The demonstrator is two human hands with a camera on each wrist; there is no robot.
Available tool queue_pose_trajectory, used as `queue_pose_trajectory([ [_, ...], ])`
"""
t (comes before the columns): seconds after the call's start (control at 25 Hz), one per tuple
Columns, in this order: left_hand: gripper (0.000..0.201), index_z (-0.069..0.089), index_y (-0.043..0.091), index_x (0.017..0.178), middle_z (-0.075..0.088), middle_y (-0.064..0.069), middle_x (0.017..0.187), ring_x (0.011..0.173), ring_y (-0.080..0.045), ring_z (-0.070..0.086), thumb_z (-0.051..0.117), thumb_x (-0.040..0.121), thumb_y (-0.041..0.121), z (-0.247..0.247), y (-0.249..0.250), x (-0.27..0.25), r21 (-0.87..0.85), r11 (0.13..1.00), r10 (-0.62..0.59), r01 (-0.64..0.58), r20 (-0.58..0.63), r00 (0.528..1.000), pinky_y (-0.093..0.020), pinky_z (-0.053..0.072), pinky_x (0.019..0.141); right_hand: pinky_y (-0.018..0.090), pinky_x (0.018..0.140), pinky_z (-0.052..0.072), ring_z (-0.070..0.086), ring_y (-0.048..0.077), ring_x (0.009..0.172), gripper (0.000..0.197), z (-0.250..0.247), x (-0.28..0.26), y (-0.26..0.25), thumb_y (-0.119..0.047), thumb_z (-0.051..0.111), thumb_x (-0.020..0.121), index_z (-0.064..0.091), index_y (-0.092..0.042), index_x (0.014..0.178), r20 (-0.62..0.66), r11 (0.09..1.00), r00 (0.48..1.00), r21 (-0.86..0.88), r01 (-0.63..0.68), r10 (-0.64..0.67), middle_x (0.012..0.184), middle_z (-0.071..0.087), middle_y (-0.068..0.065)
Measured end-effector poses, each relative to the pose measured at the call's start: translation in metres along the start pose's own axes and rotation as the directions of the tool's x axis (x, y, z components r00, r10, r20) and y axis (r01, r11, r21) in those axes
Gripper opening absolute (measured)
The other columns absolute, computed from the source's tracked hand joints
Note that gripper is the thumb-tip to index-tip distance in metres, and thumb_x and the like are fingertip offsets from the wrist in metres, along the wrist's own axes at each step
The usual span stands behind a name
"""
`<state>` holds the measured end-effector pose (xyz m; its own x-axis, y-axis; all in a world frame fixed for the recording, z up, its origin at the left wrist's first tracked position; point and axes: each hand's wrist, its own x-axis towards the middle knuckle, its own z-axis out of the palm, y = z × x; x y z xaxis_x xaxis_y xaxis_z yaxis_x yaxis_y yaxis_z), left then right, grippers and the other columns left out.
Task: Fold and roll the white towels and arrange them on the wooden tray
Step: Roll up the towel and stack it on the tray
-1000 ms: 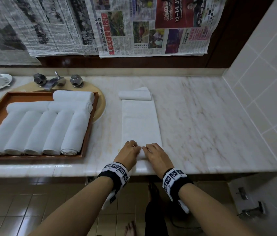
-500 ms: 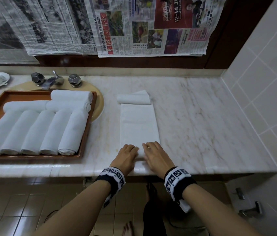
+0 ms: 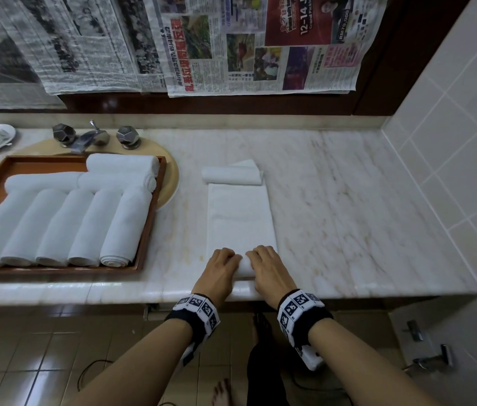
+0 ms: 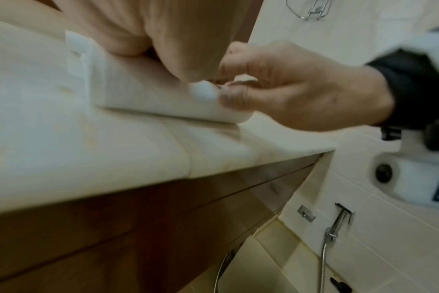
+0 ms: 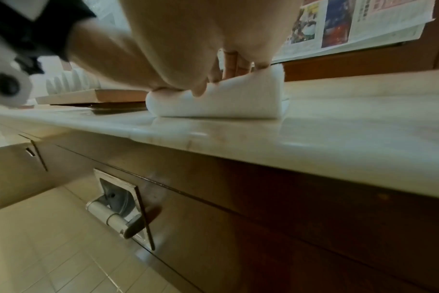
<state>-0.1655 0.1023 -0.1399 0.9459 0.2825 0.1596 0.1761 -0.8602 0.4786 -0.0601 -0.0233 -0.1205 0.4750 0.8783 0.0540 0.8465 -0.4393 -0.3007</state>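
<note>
Since a second ago, both hands are rolling the folded towel [image 3: 240,218] away toward twelve o'clock, the left hand [image 3: 219,269] and right hand [image 3: 266,271] curling fingers over its near-end roll, which is risking skewing if pressure is uneven.

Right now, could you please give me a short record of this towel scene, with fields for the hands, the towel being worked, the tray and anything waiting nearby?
left hand: curled over the rolled near end of the folded towel
right hand: the same, beside the left
folded towel: flat on the marble counter, rolled only at the near end
wooden tray: eight rolled towels, five lengthwise, three crosswise behind
spare roll: on the counter beyond the folded towel
</note>
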Motion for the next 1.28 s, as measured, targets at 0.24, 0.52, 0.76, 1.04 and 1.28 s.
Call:
queue_pose_trajectory([
  [0.24, 0.037, 0.056, 0.004, 0.124, 0.050, -0.012, 0.124, 0.114, -0.026, 0.043, 0.043, 0.090, -0.003, -0.008, 0.001, 0.031, 0.063, 0.990, -0.140, 0.130, 0.188, 0.972, -0.029, 0.035, 0.098, 0.037, 0.090, 0.053, 0.062, 0.028, 0.094, 0.047, 0.006, -0.001, 0.003, -0.004, 0.072, 0.063, 0.065, -0.005, 0.110, -0.047, 0.993, 0.995, -0.091, 0.080, -0.085, 0.105, 0.064, 0.010],
  [0.52, 0.043, 0.055, 0.004, 0.115, 0.058, -0.015, 0.106, 0.098, -0.024, 0.045, 0.060, 0.073, 0.002, 0.004, -0.006, -0.012, 0.018, 0.996, 0.088, -0.087, -0.046, 0.995, -0.028, 0.041, 0.089, 0.033, 0.100, 0.034, 0.045, 0.025, 0.115, 0.046, -0.010, 0.018, 0.007, 0.000, 0.048, 0.085, 0.051, -0.011, 0.129, 0.227, 0.998, 0.973, -0.043, 0.050, -0.039, 0.123, 0.053, 0.005],
  [0.76, 0.038, 0.059, 0.005, 0.118, 0.058, -0.012, 0.113, 0.106, -0.029, 0.051, 0.050, 0.082, -0.005, -0.013, -0.003, 0.030, 0.159, 0.984, -0.105, 0.076, 0.182, 0.978, -0.033, 0.042, 0.092, 0.040, 0.091, 0.052, 0.057, 0.028, 0.095, 0.045, 0.011, -0.002, -0.003, -0.002, 0.072, 0.067, 0.061, -0.005, 0.110, -0.123, 0.993, 0.992, -0.114, 0.021, -0.035, 0.107, 0.060, 0.011],
  [1.04, 0.038, 0.061, 0.002, 0.111, 0.060, -0.015, 0.108, 0.099, -0.031, 0.053, 0.061, 0.075, -0.008, -0.005, 0.002, 0.016, 0.085, 0.996, 0.002, -0.001, -0.011, 1.000, -0.037, 0.047, 0.090, 0.040, 0.098, 0.047, 0.058, 0.030, 0.103, 0.052, -0.001, 0.010, 0.007, 0.004, 0.068, 0.070, 0.060, -0.003, 0.121, 0.051, 0.999, 0.998, -0.025, 0.034, -0.033, 0.112, 0.062, 0.012],
  [1.28, 0.061, 0.053, 0.001, 0.116, 0.059, -0.017, 0.108, 0.099, -0.028, 0.046, 0.070, 0.058, -0.009, 0.010, -0.004, -0.001, 0.069, 0.997, 0.049, -0.045, -0.055, 0.997, -0.034, 0.035, 0.096, 0.039, 0.090, 0.048, 0.055, 0.031, 0.100, 0.037, -0.002, 0.012, 0.003, -0.005, 0.046, 0.083, 0.060, -0.004, 0.118, 0.085, 0.998, 0.996, -0.061, 0.011, -0.005, 0.110, 0.061, 0.011],
])
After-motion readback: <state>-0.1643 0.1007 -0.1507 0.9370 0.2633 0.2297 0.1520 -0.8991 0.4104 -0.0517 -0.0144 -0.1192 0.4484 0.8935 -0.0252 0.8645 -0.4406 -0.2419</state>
